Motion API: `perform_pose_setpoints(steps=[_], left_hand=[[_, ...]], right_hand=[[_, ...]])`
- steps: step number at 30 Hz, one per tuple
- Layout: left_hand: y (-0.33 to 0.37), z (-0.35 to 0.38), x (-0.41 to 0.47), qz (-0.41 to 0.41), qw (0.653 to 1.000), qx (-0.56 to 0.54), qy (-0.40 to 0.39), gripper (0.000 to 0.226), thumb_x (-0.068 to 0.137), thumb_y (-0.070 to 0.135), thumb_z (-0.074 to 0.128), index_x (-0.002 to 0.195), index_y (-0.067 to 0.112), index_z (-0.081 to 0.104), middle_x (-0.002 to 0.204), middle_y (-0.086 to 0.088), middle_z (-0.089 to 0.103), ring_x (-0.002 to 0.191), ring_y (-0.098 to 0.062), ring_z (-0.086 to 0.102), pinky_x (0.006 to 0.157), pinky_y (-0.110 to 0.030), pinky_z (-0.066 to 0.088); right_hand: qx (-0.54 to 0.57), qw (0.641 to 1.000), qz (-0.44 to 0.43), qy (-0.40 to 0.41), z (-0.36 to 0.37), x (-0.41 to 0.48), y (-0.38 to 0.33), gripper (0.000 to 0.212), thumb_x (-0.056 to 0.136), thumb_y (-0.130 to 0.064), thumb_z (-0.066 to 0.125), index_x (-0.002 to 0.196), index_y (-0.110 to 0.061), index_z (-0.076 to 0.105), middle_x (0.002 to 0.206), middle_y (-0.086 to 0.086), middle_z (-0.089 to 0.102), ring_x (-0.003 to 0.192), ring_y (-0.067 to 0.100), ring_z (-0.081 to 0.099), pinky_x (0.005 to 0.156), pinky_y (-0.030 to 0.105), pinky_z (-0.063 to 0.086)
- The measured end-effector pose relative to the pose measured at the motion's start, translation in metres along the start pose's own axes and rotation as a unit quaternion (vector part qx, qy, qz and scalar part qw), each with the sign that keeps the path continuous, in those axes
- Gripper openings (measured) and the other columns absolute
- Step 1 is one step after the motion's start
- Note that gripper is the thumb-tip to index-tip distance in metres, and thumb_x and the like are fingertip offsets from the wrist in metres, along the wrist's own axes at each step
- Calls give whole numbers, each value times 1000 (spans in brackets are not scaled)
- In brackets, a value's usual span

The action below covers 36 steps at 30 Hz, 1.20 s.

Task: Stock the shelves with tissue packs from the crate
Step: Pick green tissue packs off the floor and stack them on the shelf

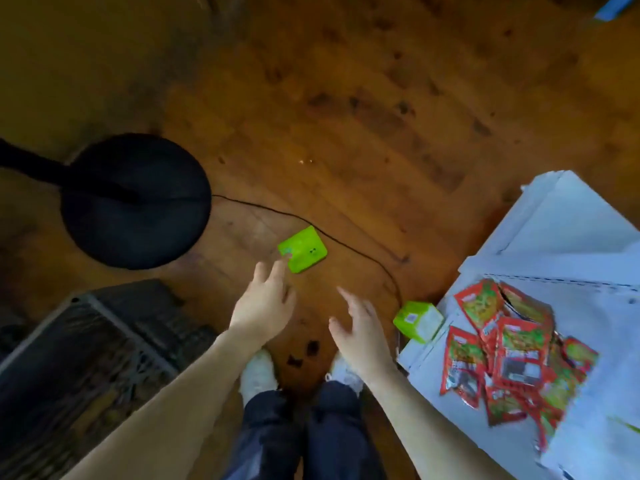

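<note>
From the head camera, a green tissue pack (302,249) lies flat on the wooden floor, broad face up. It is nearly square, so no long axis reads, and one corner points away from the person. The left hand (265,306) reaches to its near corner, grip spread; contact is unclear. The right hand (363,337) is spread and holds nothing. A second green pack (418,321) sits tilted at the white shelf's (571,220) left edge. The crate (86,358) stands at the left.

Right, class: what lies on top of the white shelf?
Overlapping red packets lie on the shelf; a green pack sits at its corner, perhaps resting on it. The packets hide the shelf surface beneath and any lower packets.
</note>
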<state>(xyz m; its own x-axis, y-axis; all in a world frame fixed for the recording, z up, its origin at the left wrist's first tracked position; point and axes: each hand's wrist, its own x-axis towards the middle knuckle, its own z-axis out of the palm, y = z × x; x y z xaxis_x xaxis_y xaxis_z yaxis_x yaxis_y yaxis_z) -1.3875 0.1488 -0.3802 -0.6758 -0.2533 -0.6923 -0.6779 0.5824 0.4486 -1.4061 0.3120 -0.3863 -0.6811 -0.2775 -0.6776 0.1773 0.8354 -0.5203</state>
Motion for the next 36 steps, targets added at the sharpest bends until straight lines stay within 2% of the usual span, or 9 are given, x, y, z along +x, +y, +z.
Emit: perform_pose_setpoints(steps=[5,11,17,20,23,26,29,33,36], left_hand=[[-62,93,99,-71,996,-25,-43,52,96,17,42,145,17,23,149,-16,18,123,-38,44,94,-33,37],[-105,161,200,-83,995,-51,29,62,96,17,44,151,19,13,150,-14,28,130,-34,38,96,-29,24],[-141,186,269,-90,975,-197,50,77,84,32,49,151,24,12,140,-13,45,126,-29,46,108,-38,35],[-145,190,278,-123,940,-315,40,75,92,8,51,151,20,7,137,-5,48,113,-13,50,82,-10,46],[-140,191,265,-136,916,-375,39,68,95,2,46,150,18,10,129,4,47,105,-8,45,56,1,38],[-142,195,237,-156,906,-391,51,64,95,18,52,149,29,20,140,1,46,120,-15,49,89,-20,43],[-135,187,185,-177,896,-405,47,70,84,36,61,145,40,28,138,-5,51,118,-25,54,100,-41,45],[-104,144,118,-191,900,-391,35,69,89,30,58,144,46,19,155,-2,21,145,-27,10,116,-40,17],[-77,95,74,-167,901,-399,31,67,86,30,59,142,46,26,155,-7,21,142,-28,22,114,-39,25]], right_hand=[[-40,999,8,-20,55,132,74,55,90,-17,54,142,-19,35,141,10,42,131,23,39,101,22,28],[-91,995,-30,-38,107,233,129,59,88,-31,51,143,-27,32,136,11,45,126,28,42,101,30,31],[-70,993,-49,-79,129,284,133,70,90,-28,57,146,-37,16,157,10,-1,145,20,7,107,21,14],[-33,997,-2,-63,138,299,127,69,85,-33,61,144,-39,25,154,7,17,140,23,23,115,35,17],[24,997,34,-67,137,292,121,62,87,-29,60,141,-39,31,149,7,19,136,20,28,103,19,21],[54,995,45,-71,131,258,116,59,87,-25,61,140,-33,37,141,13,23,131,22,34,90,13,23],[83,991,75,-70,125,205,108,57,86,-26,64,138,-30,41,118,8,29,126,24,37,86,13,27],[124,986,87,-65,98,124,70,58,87,-28,63,140,-26,40,119,4,27,126,21,37,86,10,24],[123,989,73,-35,65,74,26,58,86,-24,65,139,-20,42,135,14,33,131,23,35,93,13,25]])
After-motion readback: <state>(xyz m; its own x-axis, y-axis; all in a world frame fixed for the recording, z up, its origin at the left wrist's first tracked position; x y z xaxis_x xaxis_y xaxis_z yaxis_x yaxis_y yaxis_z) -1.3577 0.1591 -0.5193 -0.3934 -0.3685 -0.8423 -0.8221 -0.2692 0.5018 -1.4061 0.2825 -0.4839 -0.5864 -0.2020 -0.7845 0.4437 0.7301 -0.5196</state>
